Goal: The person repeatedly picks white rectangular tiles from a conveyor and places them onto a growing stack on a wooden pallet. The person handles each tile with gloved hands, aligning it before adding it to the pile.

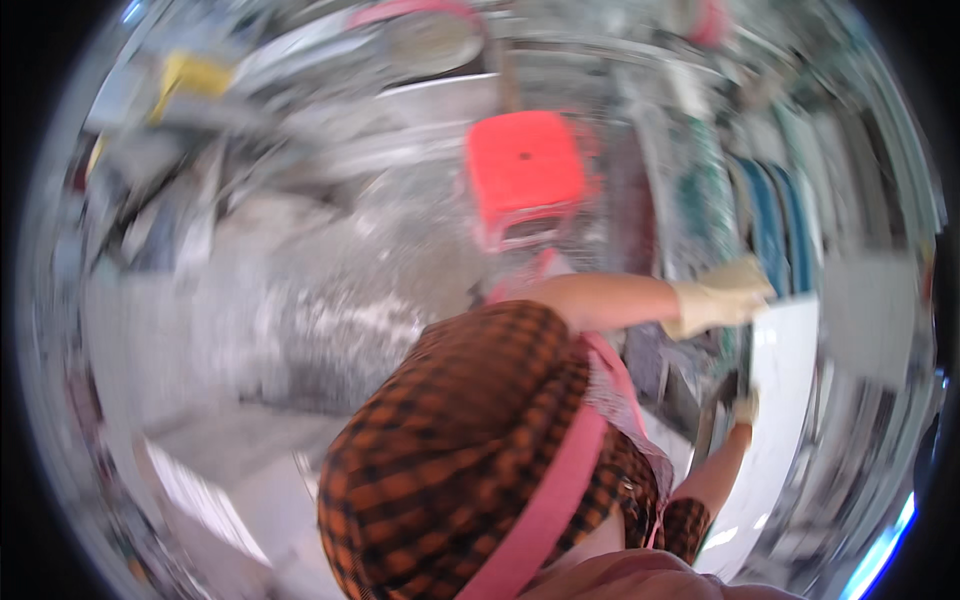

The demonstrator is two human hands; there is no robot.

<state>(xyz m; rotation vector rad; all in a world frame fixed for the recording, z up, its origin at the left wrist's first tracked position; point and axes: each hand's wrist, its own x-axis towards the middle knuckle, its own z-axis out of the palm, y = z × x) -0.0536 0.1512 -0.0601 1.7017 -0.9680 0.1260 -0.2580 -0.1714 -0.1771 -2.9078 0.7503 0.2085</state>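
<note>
A large glossy white panel point(785, 365) stands at my right side. My left hand point(722, 298), in a cream glove, reaches across to the panel's far corner and appears closed on it, though motion blurs the fingers. Lower down, my right hand point(745, 408) is gloved too and grips the panel's edge nearest my body. Its fingers are partly hidden at that edge. My sleeves are orange and black check, with a pink apron strap across them.
A red plastic stool point(525, 165) stands ahead on the dusty grey floor point(370, 280). Blue curved pieces point(770, 225) and other slabs stand upright beyond the panel. A yellow object point(190, 80) lies among clutter at the far left. Much of the surroundings is blurred.
</note>
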